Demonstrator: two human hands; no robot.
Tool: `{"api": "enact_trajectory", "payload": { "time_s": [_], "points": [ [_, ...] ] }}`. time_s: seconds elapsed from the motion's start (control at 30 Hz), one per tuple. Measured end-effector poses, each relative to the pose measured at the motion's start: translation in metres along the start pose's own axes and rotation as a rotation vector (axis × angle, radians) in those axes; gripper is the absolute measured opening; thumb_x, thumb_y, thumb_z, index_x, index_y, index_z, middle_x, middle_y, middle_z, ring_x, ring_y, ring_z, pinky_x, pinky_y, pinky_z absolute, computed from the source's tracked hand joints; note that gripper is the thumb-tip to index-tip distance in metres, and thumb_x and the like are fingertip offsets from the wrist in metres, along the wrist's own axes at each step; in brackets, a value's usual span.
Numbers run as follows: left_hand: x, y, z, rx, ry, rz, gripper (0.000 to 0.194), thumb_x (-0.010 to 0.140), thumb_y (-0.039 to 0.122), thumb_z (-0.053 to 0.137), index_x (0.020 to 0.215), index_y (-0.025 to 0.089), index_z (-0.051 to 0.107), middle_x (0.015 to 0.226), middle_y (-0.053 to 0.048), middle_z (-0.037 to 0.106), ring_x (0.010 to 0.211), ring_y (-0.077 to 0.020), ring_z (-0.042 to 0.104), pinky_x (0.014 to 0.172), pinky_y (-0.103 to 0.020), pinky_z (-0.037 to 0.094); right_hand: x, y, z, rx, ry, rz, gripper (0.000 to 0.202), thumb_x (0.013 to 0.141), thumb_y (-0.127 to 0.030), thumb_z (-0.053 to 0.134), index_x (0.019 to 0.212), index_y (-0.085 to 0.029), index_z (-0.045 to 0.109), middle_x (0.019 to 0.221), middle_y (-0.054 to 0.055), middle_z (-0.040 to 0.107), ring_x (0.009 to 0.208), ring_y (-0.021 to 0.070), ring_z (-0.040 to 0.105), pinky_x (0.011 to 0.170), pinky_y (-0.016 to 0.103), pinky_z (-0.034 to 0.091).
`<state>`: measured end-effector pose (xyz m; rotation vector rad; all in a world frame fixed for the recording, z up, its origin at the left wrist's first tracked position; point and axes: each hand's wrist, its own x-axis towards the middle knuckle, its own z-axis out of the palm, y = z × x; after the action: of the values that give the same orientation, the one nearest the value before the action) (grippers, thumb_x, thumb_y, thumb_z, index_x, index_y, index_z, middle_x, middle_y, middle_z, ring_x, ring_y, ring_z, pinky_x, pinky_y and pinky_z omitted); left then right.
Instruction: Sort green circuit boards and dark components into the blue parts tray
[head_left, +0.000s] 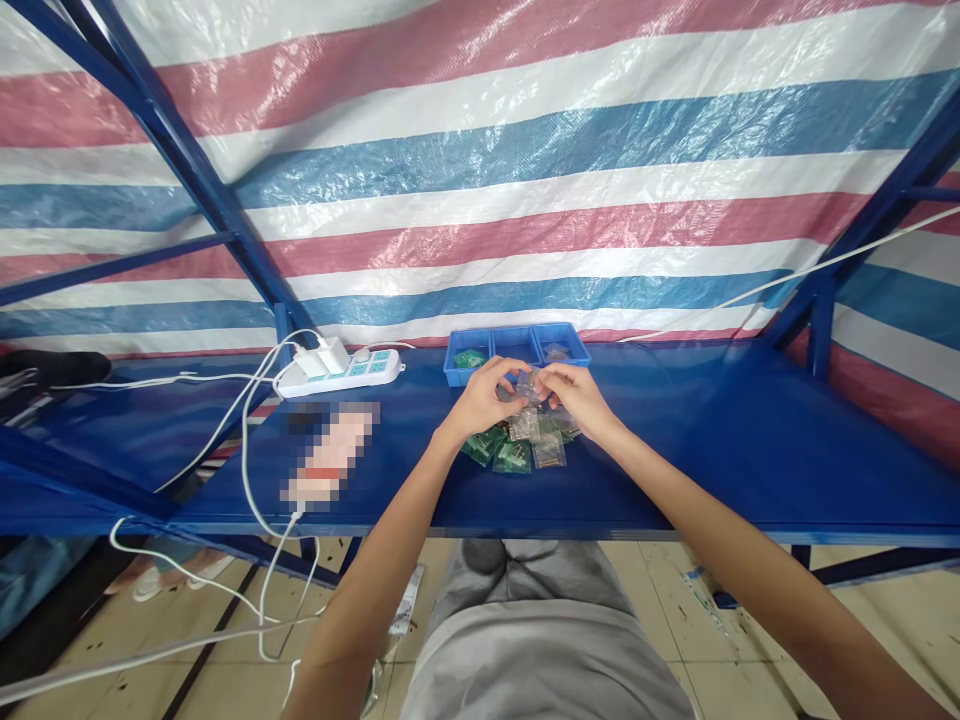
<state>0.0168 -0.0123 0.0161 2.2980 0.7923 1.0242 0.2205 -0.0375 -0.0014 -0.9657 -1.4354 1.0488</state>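
Both hands meet over a pile of small packets at the middle of the blue table. My left hand [487, 393] pinches one side of a small clear plastic bag [529, 386]. On its other side, my right hand [576, 398] has thumb and fingers closed on the same bag. What the bag contains is too small to make out. Below lie several green packets [513, 457] and clear packets [550, 450], overlapping each other. Just behind the hands stands a blue tray [459, 376] with three compartments; green packets [469, 358] sit in the left one, clear packets [556, 352] in the right one.
A white power strip [343, 374] with plugged-in chargers [322, 357] rests at the back left. White cables [247, 470] run from there over the table's front edge. A blurred-out pinkish object [337, 452] lies left. Blue metal posts [202, 190] and a striped sheet [525, 180] stand behind.
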Motion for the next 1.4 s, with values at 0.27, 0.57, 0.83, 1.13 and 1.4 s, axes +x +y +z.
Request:
{"api": "enact_trajectory", "payload": {
  "time_s": [0.27, 0.57, 0.83, 1.13, 1.4],
  "points": [
    [0.0, -0.001, -0.001, 0.199, 0.09, 0.075, 0.024, 0.098, 0.036, 0.055, 0.11, 0.022, 0.072, 0.107, -0.007, 0.062, 0.078, -0.014, 0.06, 0.073, -0.029, 0.052, -0.001, 0.0, 0.0, -0.167, 0.03, 0.012, 0.048, 0.092, -0.064, 0.054, 0.089, -0.02, 0.072, 0.087, 0.009, 0.074, 0.075, 0.0215, 0.067, 0.055, 0.028, 0.047],
    [0.002, -0.004, 0.0, 0.171, 0.149, 0.039, 0.019, 0.099, 0.033, 0.056, 0.099, 0.019, 0.069, 0.091, -0.004, 0.069, 0.079, -0.0153, 0.061, 0.074, -0.027, 0.049, -0.005, -0.007, 0.005, -0.268, -0.046, -0.096, 0.033, 0.09, -0.052, 0.061, 0.087, -0.021, 0.071, 0.087, 0.006, 0.074, 0.08, 0.0228, 0.069, 0.075, 0.034, 0.053],
    [-0.002, -0.002, 0.002, 0.322, 0.169, 0.08, 0.035, 0.092, 0.043, 0.065, 0.121, 0.023, 0.063, 0.113, -0.008, 0.058, 0.085, -0.0172, 0.061, 0.077, -0.03, 0.051, 0.0, 0.003, 0.0, -0.14, 0.057, 0.013, 0.031, 0.084, -0.05, 0.067, 0.088, -0.02, 0.073, 0.08, 0.006, 0.072, 0.075, 0.0225, 0.067, 0.056, 0.029, 0.047],
    [-0.002, -0.001, 0.004, 0.316, 0.113, 0.128, 0.028, 0.097, 0.044, 0.058, 0.112, 0.025, 0.071, 0.122, -0.009, 0.056, 0.1, -0.0204, 0.063, 0.087, -0.034, 0.053, -0.004, -0.009, 0.005, -0.1, 0.036, -0.01, 0.04, 0.083, -0.059, 0.067, 0.082, -0.02, 0.078, 0.117, 0.01, 0.073, 0.087, 0.0238, 0.067, 0.055, 0.028, 0.049],
    [-0.002, -0.001, 0.003, 0.335, 0.074, 0.092, 0.03, 0.101, 0.04, 0.05, 0.109, 0.02, 0.072, 0.103, -0.007, 0.068, 0.09, -0.0189, 0.065, 0.08, -0.03, 0.05, -0.003, -0.008, -0.001, -0.204, 0.063, -0.019, 0.055, 0.09, -0.069, 0.053, 0.082, -0.019, 0.075, 0.076, 0.008, 0.072, 0.054, 0.0157, 0.058, 0.049, 0.029, 0.047]
  ]
}}
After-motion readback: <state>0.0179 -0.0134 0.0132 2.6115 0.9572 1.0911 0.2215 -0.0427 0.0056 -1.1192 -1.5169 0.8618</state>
